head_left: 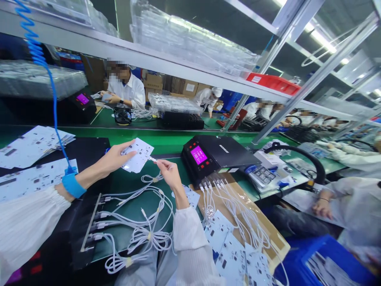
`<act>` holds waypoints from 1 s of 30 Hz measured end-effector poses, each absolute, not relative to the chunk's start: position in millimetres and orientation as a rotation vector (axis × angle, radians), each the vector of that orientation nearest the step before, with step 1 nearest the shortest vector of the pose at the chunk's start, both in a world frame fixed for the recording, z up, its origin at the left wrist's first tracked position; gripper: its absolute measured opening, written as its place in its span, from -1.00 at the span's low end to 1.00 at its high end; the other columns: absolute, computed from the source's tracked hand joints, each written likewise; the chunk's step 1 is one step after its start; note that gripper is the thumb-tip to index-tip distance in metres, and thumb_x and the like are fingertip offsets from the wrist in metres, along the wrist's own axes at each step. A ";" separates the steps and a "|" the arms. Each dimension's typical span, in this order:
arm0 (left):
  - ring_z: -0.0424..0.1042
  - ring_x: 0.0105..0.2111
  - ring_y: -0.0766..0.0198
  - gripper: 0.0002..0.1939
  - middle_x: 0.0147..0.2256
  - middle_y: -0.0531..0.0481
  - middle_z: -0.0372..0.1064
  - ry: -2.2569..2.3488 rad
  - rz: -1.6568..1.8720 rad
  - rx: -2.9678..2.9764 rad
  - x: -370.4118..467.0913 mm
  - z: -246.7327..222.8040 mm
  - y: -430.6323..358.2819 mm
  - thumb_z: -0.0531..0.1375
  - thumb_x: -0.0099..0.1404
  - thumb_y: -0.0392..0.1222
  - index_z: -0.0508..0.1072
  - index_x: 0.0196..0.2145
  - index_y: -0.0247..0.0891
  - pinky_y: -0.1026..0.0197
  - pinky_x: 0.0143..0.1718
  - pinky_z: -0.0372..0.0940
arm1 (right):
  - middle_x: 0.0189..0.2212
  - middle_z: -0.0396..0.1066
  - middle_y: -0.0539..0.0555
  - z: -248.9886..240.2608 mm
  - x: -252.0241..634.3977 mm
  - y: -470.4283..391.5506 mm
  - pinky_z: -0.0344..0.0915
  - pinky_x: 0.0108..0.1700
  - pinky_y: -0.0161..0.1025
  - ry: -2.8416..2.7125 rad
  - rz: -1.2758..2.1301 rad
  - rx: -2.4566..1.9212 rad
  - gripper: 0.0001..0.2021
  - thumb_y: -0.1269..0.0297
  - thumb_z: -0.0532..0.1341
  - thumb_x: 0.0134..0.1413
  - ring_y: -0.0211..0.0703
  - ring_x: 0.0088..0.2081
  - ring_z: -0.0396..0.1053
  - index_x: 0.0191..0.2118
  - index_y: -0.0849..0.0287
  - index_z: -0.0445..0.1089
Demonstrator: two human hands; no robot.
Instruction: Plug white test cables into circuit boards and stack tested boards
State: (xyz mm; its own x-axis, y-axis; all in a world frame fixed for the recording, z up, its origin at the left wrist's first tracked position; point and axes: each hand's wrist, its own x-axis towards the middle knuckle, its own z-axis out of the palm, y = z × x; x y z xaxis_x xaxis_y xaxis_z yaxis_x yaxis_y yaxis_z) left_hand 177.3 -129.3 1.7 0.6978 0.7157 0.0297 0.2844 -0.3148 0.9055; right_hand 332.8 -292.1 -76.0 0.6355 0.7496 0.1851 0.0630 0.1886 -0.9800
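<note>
My left hand (117, 157) holds a small white circuit board (138, 155) by its left side, thumb on top, above the green bench. A blue strap with a coiled cord circles that wrist. My right hand (169, 172) pinches a white cable plug (152, 159) at the board's right edge; whether it is seated in the board I cannot tell. Below both hands, bundled white cables (149, 234) run from a black box with a metal strip (92, 222). Another small white board (190, 196) lies behind my right wrist.
A black tester with a pink screen (199, 155) stands right of centre, cables plugged into its front. White boards lie at left (35, 145) and lower right (232, 254). A blue bin (327, 258) sits lower right. A shelf crosses above; co-workers sit opposite and at right.
</note>
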 end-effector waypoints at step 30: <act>0.56 -0.10 -0.05 -0.66 -0.08 -0.19 0.57 0.514 0.484 2.792 186.6 -10.2 -139.7 0.15 0.38 0.00 0.49 0.00 -0.22 0.14 -0.17 0.33 | -0.50 0.26 -0.09 -82.3 272.1 -258.9 0.10 -0.35 -0.19 -0.816 0.102 -1.537 -0.77 -0.01 -0.06 0.46 -0.11 -0.50 0.25 -0.12 0.03 0.09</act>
